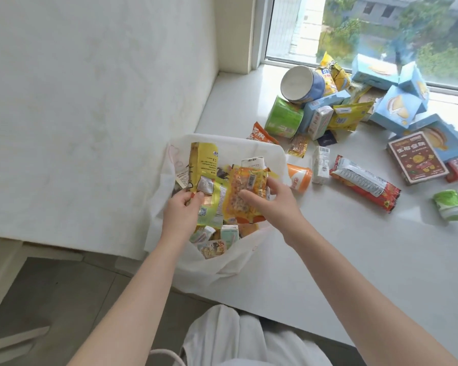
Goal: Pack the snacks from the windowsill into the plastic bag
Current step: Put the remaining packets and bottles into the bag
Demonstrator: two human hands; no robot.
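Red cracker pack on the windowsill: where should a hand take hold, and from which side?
Grip the red cracker pack across its narrow middle from above, thumb on the near long edge, fingers on the far. It lies flat and diagonal on the windowsill, both long edges free; a white carton crowds its left end.

Our left hand [181, 210] grips a yellow packet [204, 165], our right hand [273, 200] an orange pouch [246, 199], both in the white bag [265, 151] at the edge of the windowsill [328, 247].
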